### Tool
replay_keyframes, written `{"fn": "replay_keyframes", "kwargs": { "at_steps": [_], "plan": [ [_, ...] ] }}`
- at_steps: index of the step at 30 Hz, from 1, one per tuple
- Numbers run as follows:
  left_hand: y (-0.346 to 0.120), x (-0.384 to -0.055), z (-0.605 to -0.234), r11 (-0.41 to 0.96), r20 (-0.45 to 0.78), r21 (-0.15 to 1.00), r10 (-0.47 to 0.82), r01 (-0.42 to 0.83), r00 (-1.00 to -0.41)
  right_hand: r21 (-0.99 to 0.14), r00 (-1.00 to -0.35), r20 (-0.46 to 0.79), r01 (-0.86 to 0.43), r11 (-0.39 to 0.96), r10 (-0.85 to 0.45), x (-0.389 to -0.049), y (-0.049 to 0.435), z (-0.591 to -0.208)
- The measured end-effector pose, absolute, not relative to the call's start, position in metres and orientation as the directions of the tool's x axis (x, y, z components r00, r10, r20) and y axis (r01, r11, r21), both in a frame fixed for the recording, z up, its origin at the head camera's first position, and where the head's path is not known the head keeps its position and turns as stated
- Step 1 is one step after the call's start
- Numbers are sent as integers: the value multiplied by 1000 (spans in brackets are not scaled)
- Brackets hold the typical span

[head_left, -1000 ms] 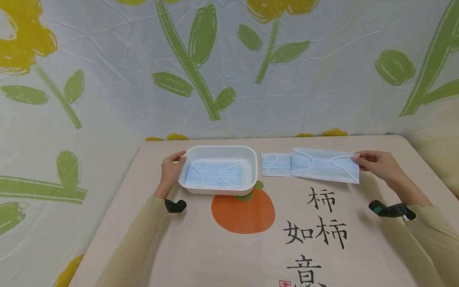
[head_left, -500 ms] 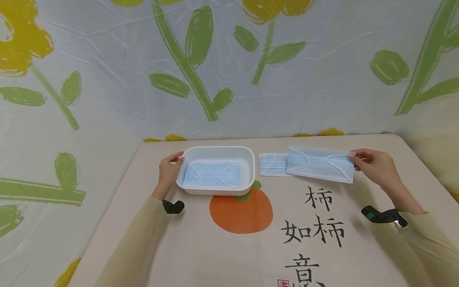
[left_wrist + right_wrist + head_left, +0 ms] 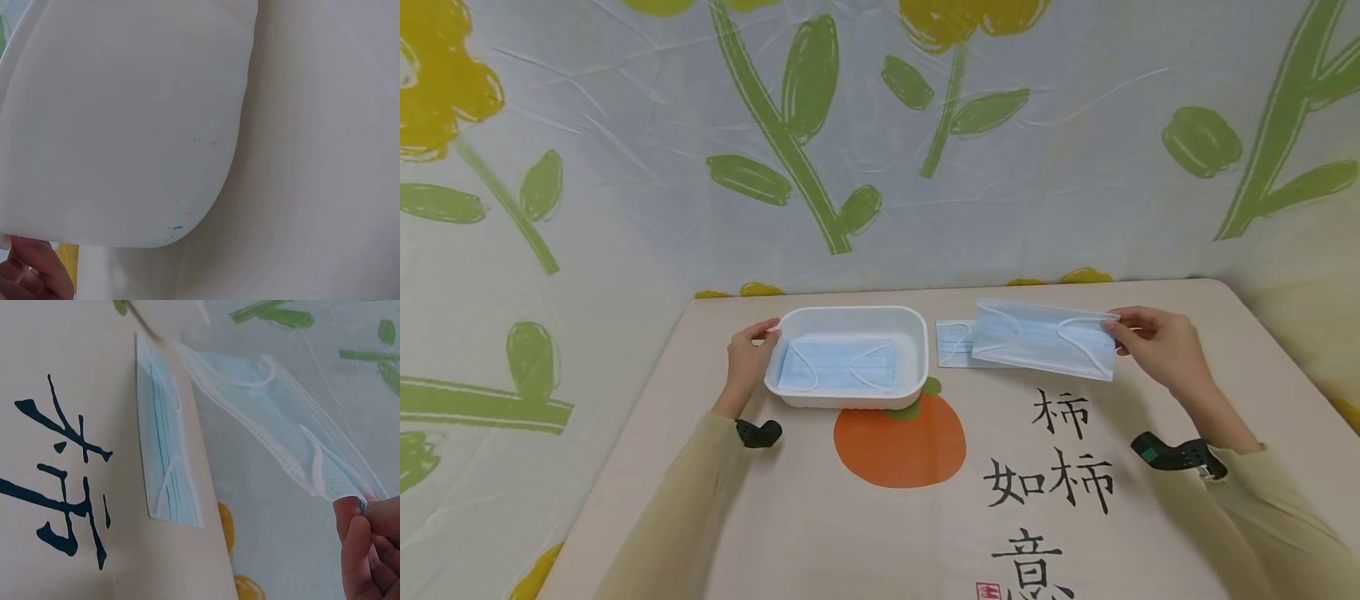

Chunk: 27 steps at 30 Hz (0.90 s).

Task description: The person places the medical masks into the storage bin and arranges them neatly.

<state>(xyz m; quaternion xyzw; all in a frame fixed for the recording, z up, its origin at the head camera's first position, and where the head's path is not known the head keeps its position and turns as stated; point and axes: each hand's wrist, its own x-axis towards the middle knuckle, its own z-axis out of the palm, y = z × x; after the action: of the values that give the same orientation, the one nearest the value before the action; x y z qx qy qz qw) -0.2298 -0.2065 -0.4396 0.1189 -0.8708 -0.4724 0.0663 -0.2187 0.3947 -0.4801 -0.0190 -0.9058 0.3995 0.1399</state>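
My right hand (image 3: 1161, 346) pinches a light-blue face mask (image 3: 1045, 340) by its right end, with white ear loops lying across it. In the right wrist view this held mask (image 3: 269, 412) hangs raised off the table, apart from a second face mask (image 3: 165, 450) lying flat below. The head view shows that flat mask (image 3: 953, 343) partly hidden behind the held one. At the left, my left hand (image 3: 748, 360) grips the rim of a white plastic tray (image 3: 921, 354) at its left end. Inside the tray lies another blue mask (image 3: 838, 367), its ear loops on top.
The table (image 3: 820, 533) bears a printed orange persimmon (image 3: 898, 442) and black characters (image 3: 1060, 483). Behind it hangs a pale curtain (image 3: 647, 192) with printed flowers and leaves. Each wrist wears a black camera strap (image 3: 1180, 454).
My right hand has moved left with the held mask, which covers more of the flat mask and comes nearer the tray. My left hand stays on the rim. The view shifts slightly.
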Motion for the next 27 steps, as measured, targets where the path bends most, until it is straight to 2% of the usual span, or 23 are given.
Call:
{"fn": "replay_keyframes", "kwargs": {
  "at_steps": [6,10,17,24,27],
  "plan": [
    [-206,-229,-439,526,-2,837,-275,-153,-962,-752,-969,227,-110,650,99,-173,332,-402],
    [-206,-229,-439,526,-4,836,-274,-153,-962,-762,-968,231,-118,636,97,-164,316,-386],
    [-206,-230,-440,521,-7,839,-274,-155,-962,-829,-959,260,-161,535,115,-202,344,-436],
    [-206,-230,-440,518,6,843,-277,-144,-961,-741,-929,350,-193,644,125,-245,365,-501],
    [-205,-230,-440,523,7,841,-272,-142,-962,-784,-937,335,-221,580,97,-233,344,-477]
  ]
}}
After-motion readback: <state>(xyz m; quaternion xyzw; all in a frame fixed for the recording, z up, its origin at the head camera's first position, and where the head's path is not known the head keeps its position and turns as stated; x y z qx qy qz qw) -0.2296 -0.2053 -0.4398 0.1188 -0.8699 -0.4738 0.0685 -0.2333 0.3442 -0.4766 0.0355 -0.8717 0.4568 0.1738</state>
